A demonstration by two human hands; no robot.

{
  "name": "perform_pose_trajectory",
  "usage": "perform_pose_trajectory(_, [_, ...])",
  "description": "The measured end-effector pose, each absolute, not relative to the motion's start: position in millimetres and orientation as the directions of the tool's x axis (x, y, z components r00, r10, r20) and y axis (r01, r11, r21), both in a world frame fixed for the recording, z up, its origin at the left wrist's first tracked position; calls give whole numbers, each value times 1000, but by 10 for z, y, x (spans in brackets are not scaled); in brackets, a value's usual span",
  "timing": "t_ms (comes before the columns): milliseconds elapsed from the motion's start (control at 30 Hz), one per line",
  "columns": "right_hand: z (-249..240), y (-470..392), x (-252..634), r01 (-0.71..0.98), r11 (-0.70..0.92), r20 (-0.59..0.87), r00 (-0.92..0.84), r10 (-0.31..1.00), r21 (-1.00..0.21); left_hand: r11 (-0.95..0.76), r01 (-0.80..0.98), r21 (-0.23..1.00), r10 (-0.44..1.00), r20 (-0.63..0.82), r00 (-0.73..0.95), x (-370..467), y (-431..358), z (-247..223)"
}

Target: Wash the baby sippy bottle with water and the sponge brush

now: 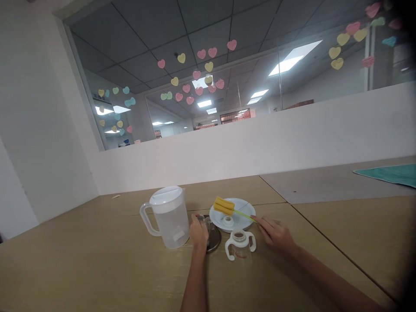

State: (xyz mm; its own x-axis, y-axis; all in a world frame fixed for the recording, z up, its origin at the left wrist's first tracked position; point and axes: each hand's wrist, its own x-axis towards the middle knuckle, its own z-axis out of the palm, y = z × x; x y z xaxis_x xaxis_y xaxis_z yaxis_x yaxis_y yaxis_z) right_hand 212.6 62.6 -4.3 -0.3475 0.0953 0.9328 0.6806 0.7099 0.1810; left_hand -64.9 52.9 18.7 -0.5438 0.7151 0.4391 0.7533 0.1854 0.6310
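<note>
My right hand (276, 234) grips the thin green handle of a brush with a yellow sponge head (224, 206). The sponge is over a white plate (245, 208), where a small white ring-shaped part (228, 221) lies. My left hand (199, 232) is closed round a small clear object (208, 223), partly hidden by the fingers, above a dark round tray (213, 240). Between my hands, nearer to me, a clear bottle with two white handles (239, 245) stands open-topped on the table.
Left of my left hand stands a clear lidded pitcher (173, 221), its handle to the left. A green cloth (390, 174) lies at the far right of the table (97, 268). Behind rises a white wall (208, 156) with a window bearing heart-shaped notes.
</note>
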Motion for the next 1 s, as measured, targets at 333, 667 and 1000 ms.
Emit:
perform_pose_trajectory(333, [-89, 698, 2124, 740, 644, 908, -383, 166, 194, 203, 881, 427, 772, 484, -412, -579, 474, 242])
perform_pose_trajectory(667, [-66, 748, 2191, 867, 495, 870, -285, 403, 55, 84, 835, 544, 711, 554, -432, -554, 470, 231])
perform_pose_trajectory(1000, [-46, 754, 2216, 900, 413, 815, -340, 470, 137, -219, 905, 364, 669, 731, -132, -277, 403, 326])
